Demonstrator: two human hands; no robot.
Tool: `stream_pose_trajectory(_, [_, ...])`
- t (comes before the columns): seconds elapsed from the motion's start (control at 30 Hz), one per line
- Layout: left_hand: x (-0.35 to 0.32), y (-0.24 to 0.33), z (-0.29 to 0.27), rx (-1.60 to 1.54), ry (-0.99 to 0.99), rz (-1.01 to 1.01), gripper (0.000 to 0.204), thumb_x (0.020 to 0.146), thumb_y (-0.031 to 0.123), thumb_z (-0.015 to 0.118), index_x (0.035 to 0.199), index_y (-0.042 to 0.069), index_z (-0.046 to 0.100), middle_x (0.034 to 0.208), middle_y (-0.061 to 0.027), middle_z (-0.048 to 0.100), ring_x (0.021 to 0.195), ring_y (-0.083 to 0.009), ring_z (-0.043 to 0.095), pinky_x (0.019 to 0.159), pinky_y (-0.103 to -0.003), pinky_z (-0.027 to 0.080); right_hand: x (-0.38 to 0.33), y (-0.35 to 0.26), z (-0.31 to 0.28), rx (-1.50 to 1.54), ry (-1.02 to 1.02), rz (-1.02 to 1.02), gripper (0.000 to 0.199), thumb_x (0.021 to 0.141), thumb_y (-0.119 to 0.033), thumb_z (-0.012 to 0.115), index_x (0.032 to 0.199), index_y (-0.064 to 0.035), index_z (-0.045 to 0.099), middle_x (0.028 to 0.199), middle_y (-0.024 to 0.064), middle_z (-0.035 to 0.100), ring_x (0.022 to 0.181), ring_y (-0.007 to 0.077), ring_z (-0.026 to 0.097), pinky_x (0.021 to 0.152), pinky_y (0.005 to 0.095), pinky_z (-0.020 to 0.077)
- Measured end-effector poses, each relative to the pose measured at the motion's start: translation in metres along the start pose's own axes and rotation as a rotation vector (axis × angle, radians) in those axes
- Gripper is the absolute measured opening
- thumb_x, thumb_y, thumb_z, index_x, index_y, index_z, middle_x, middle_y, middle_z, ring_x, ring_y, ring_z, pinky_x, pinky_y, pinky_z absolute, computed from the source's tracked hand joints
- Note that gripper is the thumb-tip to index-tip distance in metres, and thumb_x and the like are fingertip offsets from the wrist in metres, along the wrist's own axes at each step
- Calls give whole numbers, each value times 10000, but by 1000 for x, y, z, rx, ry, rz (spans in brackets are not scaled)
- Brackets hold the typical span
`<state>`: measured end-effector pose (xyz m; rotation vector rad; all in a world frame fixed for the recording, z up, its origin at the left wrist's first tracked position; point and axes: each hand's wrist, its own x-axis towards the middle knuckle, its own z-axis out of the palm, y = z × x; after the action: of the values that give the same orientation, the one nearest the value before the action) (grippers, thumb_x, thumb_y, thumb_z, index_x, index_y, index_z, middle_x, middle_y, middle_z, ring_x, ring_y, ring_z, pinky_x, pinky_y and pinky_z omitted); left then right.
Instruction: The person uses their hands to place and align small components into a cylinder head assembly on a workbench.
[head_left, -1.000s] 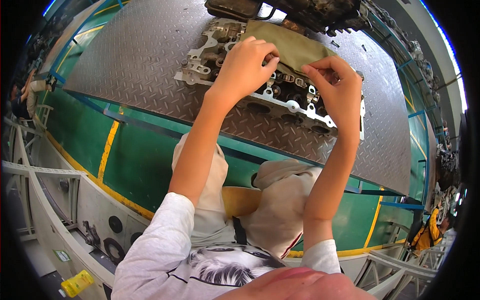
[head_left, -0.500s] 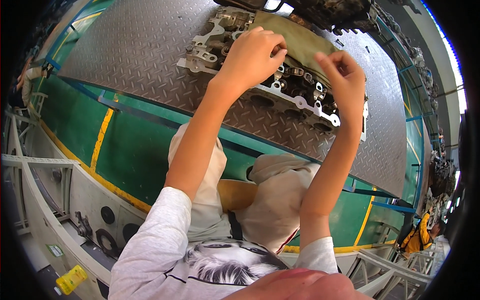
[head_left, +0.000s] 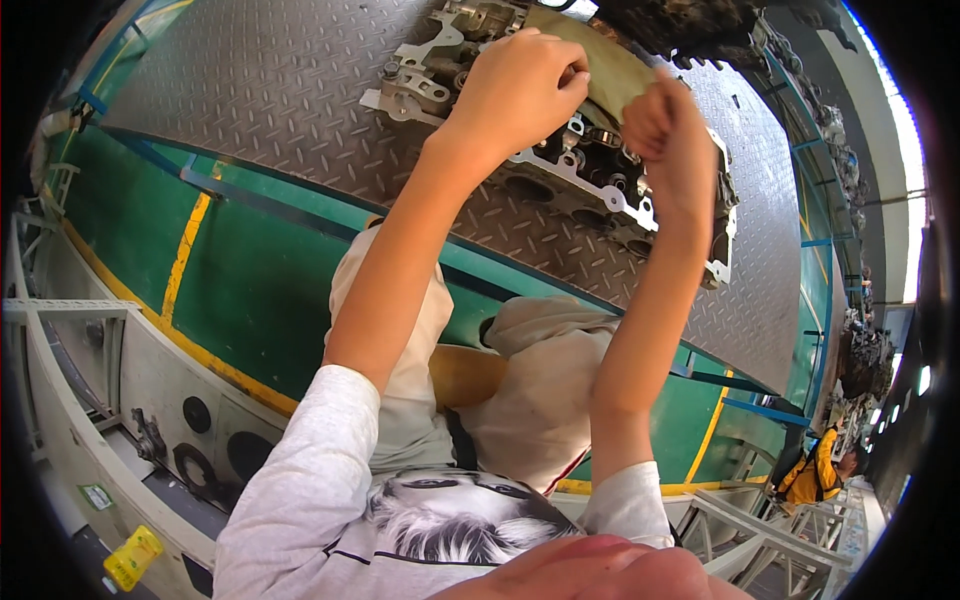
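An engine cylinder head (head_left: 612, 198) lies on a steel tread-plate tabletop (head_left: 300, 110), its valve gear uppermost. An olive-green cloth (head_left: 600, 62) is spread over its far side. My left hand (head_left: 525, 85) is closed over the near left edge of the cloth, thumb and fingers drawn together. Whatever it pinches, if anything, is hidden. Over the cylinder head's right part is my right hand (head_left: 672, 145), with its fingers curled in and one digit pointing up beside the cloth's right end. I cannot make out anything in its grip.
Beyond the cloth stands a dark, greasy engine part (head_left: 690, 30). A blue frame rail (head_left: 270, 205) runs below the tabletop's near edge. Grey metal framework (head_left: 60, 370) and a yellow bottle (head_left: 133, 558) are at lower left. A person in yellow (head_left: 810, 470) is far right.
My right hand has moved slightly left and its fingers have curled tighter. My left hand stays closed by the cloth. The whole view has shifted a little.
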<state>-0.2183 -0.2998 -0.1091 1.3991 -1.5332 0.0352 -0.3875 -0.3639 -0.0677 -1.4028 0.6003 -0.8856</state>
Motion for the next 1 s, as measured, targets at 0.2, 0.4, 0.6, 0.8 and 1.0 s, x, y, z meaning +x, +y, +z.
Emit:
stream_pose_trajectory(0.2, [-2,3,4,14,-19,58,179,881,182,674,951,21,705,814,-118,681,862,-292,643,783,-395,515,-7,-20,1,148,-78,-252,463,1023,-227,478,600,-140,310,543,-38,246,508,87,225,466,281,186])
stream_pose_trajectory(0.4, [-1,-1,4,14,-68,-5,172,879,179,679,943,21,702,821,-110,686,844,-291,647,775,-402,519,1,-2,-6,-110,144,7,441,997,-229,533,604,-132,359,556,-50,307,485,80,258,474,275,202])
stream_pose_trajectory(0.6, [-7,-1,4,25,-103,52,176,870,177,686,977,40,709,839,-85,674,913,-273,630,812,-393,511,-24,-31,-17,-469,193,-271,419,978,-279,600,640,-38,546,582,-29,417,538,65,329,514,264,241])
stream_pose_trajectory(0.8, [-16,13,20,88,-239,87,218,806,153,729,1005,65,720,964,-99,635,1058,-275,576,920,-395,499,-22,-5,-34,-1096,-100,-26,157,845,-119,724,947,0,727,665,35,556,607,106,453,575,285,393])
stream_pose_trajectory(1.0, [-18,15,24,158,-341,33,285,748,100,738,1033,107,741,1074,-109,619,1155,-292,536,1018,-392,467,-19,4,-27,-1259,-162,41,231,743,-117,787,956,-32,760,851,175,664,784,322,622,721,408,492])
